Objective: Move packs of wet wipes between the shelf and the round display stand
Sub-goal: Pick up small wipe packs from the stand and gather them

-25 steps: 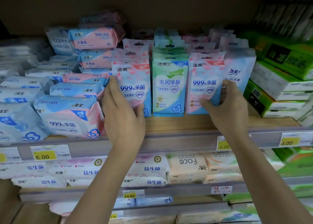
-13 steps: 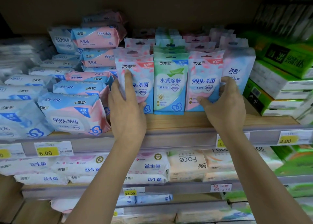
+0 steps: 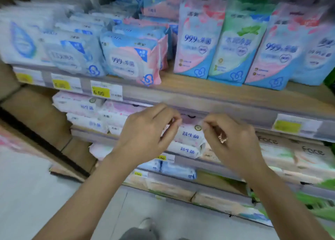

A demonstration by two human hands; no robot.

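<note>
Both hands have dropped away from the upright wet wipe packs (image 3: 197, 40), which stay on the shelf (image 3: 199, 92) at one o'clock. Left hand (image 3: 145, 132) and right hand (image 3: 233, 141) hover centre, fingers (image 3: 163, 112) loosely curled, seemingly empty; nothing picked yet.

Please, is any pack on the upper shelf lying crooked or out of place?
Yes, one. The flat pink-and-blue pack at the front of the upper shelf lies tilted, and its lower corner reaches the front edge, ahead of its neighbours. The upright packs beside it stand in an even row.
</note>
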